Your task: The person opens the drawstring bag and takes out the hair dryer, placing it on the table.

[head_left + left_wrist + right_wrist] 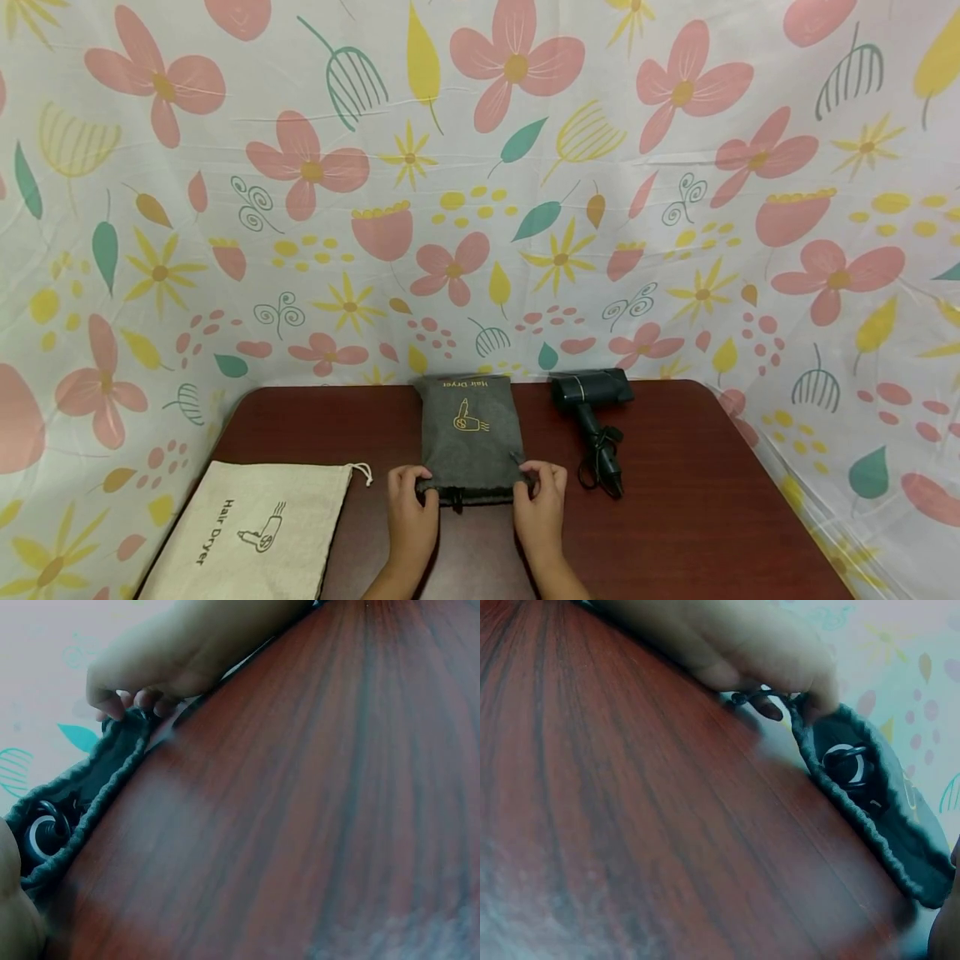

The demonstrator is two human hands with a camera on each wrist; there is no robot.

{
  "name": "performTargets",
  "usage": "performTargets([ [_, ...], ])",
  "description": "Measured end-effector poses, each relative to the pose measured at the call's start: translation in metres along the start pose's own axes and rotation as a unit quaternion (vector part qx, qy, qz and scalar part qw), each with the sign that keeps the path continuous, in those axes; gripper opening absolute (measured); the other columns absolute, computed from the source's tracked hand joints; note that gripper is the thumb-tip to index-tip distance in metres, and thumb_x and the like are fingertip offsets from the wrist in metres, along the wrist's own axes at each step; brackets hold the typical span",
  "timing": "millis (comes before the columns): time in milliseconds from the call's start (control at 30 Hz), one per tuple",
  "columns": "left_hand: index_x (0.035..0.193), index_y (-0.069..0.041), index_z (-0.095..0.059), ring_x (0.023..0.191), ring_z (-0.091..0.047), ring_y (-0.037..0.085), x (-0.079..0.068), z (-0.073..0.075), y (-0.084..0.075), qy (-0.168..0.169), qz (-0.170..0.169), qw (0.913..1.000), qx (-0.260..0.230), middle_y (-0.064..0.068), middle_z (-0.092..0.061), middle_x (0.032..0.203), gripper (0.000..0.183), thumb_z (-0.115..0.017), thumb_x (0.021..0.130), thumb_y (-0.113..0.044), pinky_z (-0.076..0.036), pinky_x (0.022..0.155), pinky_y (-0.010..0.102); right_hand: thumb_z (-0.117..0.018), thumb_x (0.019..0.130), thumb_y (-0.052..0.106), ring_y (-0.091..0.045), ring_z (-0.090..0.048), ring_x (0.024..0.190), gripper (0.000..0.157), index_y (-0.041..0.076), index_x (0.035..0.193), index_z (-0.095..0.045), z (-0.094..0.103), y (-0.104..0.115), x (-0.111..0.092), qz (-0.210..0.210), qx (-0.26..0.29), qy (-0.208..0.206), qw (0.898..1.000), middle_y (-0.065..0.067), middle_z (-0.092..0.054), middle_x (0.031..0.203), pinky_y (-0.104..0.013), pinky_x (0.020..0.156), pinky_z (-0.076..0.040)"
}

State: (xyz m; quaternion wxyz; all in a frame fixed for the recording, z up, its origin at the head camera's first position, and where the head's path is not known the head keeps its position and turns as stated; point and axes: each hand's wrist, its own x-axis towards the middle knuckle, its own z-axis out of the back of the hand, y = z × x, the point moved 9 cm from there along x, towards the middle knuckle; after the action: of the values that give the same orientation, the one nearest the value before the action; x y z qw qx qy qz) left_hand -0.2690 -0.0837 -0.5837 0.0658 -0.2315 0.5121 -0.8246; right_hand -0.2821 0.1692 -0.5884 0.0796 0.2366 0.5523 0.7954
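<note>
A dark grey drawstring pouch (480, 458), printed "Hair Dryer" in gold, lies flat with its mouth toward me. My left hand (411, 504) pinches the left corner of that mouth. At the right corner my right hand (542, 504) pinches the edge between thumb and fingers. Both wrist views show the mouth spread open. Inside, nearer the left hand, sits a dark rounded end with a pale ring (845, 763) and a black cord (64, 814) looped by it; the rest is hidden in the cloth. Black drawstring ends (457, 500) hang at the mouth.
A dark hair dryer (592, 396) with its cord bundled round the handle lies right of the pouch. To the left is a cream drawstring bag (292, 508), also printed "Hair Dryer". Behind the reddish-brown table (675, 500) hangs a floral cloth (450, 250).
</note>
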Motion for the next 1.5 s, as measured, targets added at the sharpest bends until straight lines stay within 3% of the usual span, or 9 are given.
performTargets([
  [233, 0.095, -0.019, -0.060, 0.100, -0.048, 0.016, -0.002, 0.003, -0.011, -0.024, -0.044, 0.9985, 0.021, 0.002, -0.047, 0.106, 0.034, -0.074, 0.077, 0.007, -0.044, 0.082, 0.038, -0.059, 0.080, -0.012, -0.008, -0.040, 0.070, 0.026, 0.006, 0.097, -0.066, -0.003, 0.028, -0.006, 0.090, 0.000, 0.024, 0.996, -0.003, -0.049, 0.092, -0.020, 0.063, -0.038],
  [400, 0.095, -0.018, -0.065, 0.098, -0.049, 0.016, -0.003, 0.006, -0.027, -0.045, -0.112, 0.9920, 0.037, 0.003, -0.051, 0.106, 0.031, -0.081, 0.077, 0.001, -0.041, 0.083, 0.040, -0.062, 0.080, -0.013, 0.001, -0.042, 0.063, 0.025, 0.009, 0.092, -0.066, -0.015, 0.051, -0.018, 0.167, -0.011, 0.068, 0.983, 0.007, -0.052, 0.079, -0.017, 0.056, -0.040],
  [500, 0.095, -0.018, -0.067, 0.093, -0.052, 0.016, -0.004, 0.008, -0.034, -0.057, -0.141, 0.9872, 0.047, 0.002, -0.055, 0.103, 0.029, -0.084, 0.076, -0.002, -0.038, 0.082, 0.038, -0.066, 0.083, -0.008, 0.002, -0.049, 0.067, 0.024, 0.014, 0.091, -0.068, -0.023, 0.063, -0.028, 0.194, -0.032, 0.104, 0.975, 0.012, -0.059, 0.081, -0.020, 0.062, -0.045],
  [667, 0.093, -0.016, -0.067, 0.087, -0.053, 0.014, -0.005, 0.010, -0.040, -0.065, -0.157, 0.9841, 0.052, -0.002, -0.059, 0.093, 0.028, -0.084, 0.076, -0.003, -0.035, 0.080, 0.035, -0.066, 0.094, 0.008, -0.002, -0.061, 0.087, 0.016, 0.021, 0.101, -0.072, -0.040, 0.065, -0.043, 0.169, -0.078, 0.195, 0.963, 0.013, -0.068, 0.095, -0.028, 0.077, -0.052],
  [800, 0.092, -0.015, -0.065, 0.083, -0.052, 0.011, -0.005, 0.010, -0.045, -0.060, -0.158, 0.9842, 0.053, -0.004, -0.058, 0.088, 0.027, -0.084, 0.076, -0.004, -0.035, 0.078, 0.032, -0.063, 0.098, 0.012, -0.010, -0.063, 0.102, 0.019, 0.020, 0.114, -0.071, -0.048, 0.062, -0.050, 0.144, -0.106, 0.234, 0.956, 0.009, -0.067, 0.110, -0.033, 0.085, -0.055],
  [1000, 0.093, -0.018, -0.066, 0.082, -0.052, 0.010, -0.007, 0.008, -0.048, -0.041, -0.143, 0.9878, 0.045, -0.005, -0.058, 0.088, 0.023, -0.082, 0.081, -0.006, -0.037, 0.077, 0.032, -0.064, 0.097, 0.013, -0.026, -0.063, 0.118, 0.033, 0.007, 0.129, -0.066, -0.050, 0.062, -0.053, 0.142, -0.134, 0.236, 0.952, -0.008, -0.063, 0.128, -0.046, 0.092, -0.055],
  [1300, 0.090, -0.017, -0.067, 0.081, -0.055, 0.015, -0.012, 0.008, -0.059, -0.040, -0.155, 0.9864, 0.037, -0.003, -0.059, 0.086, 0.024, -0.082, 0.078, -0.004, -0.040, 0.076, 0.032, -0.064, 0.096, 0.016, -0.040, -0.055, 0.129, 0.044, -0.006, 0.134, -0.058, -0.054, 0.060, -0.052, 0.144, -0.152, 0.238, 0.949, -0.024, -0.055, 0.138, -0.055, 0.098, -0.050],
  [1400, 0.089, -0.017, -0.067, 0.081, -0.056, 0.017, -0.014, 0.007, -0.062, -0.040, -0.161, 0.9854, 0.037, -0.002, -0.059, 0.085, 0.025, -0.084, 0.075, -0.003, -0.040, 0.076, 0.031, -0.065, 0.095, 0.015, -0.038, -0.057, 0.124, 0.043, -0.008, 0.131, -0.058, -0.055, 0.060, -0.050, 0.156, -0.164, 0.227, 0.947, -0.023, -0.057, 0.133, -0.053, 0.096, -0.051],
  [1500, 0.088, -0.016, -0.067, 0.080, -0.056, 0.017, -0.016, 0.006, -0.066, -0.042, -0.172, 0.9834, 0.039, -0.001, -0.059, 0.084, 0.028, -0.085, 0.073, -0.002, -0.040, 0.075, 0.030, -0.066, 0.095, 0.014, -0.026, -0.060, 0.105, 0.029, -0.002, 0.119, -0.061, -0.055, 0.060, -0.047, 0.165, -0.176, 0.217, 0.946, -0.012, -0.060, 0.113, -0.043, 0.084, -0.053],
])
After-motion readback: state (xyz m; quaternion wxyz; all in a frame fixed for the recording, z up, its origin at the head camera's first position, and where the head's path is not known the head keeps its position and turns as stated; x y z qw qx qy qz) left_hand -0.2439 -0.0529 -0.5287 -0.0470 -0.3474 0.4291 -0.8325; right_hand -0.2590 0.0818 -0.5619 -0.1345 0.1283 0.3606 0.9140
